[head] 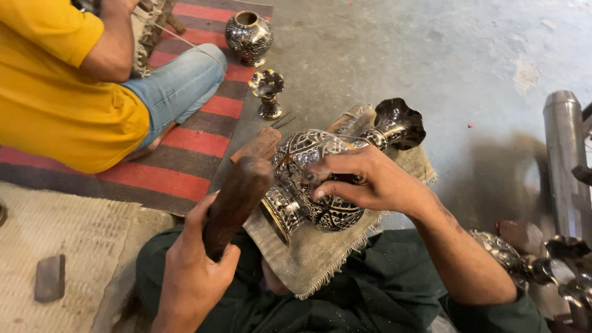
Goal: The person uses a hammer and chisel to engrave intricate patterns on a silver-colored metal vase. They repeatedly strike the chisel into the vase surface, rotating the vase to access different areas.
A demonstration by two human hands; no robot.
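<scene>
The vase (pixel 320 179) lies on its side on a cloth (pixel 320 253) over the lap, pinned by the right hand (pixel 364 182) with fingers curled against it, presenting its wall to the mallet (pixel 237 200) fist-gripped in the left hand (pixel 191 271).

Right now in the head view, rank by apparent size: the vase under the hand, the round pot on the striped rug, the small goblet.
1. Vase, though nearest the camera.
2. Round pot.
3. Small goblet.
</scene>
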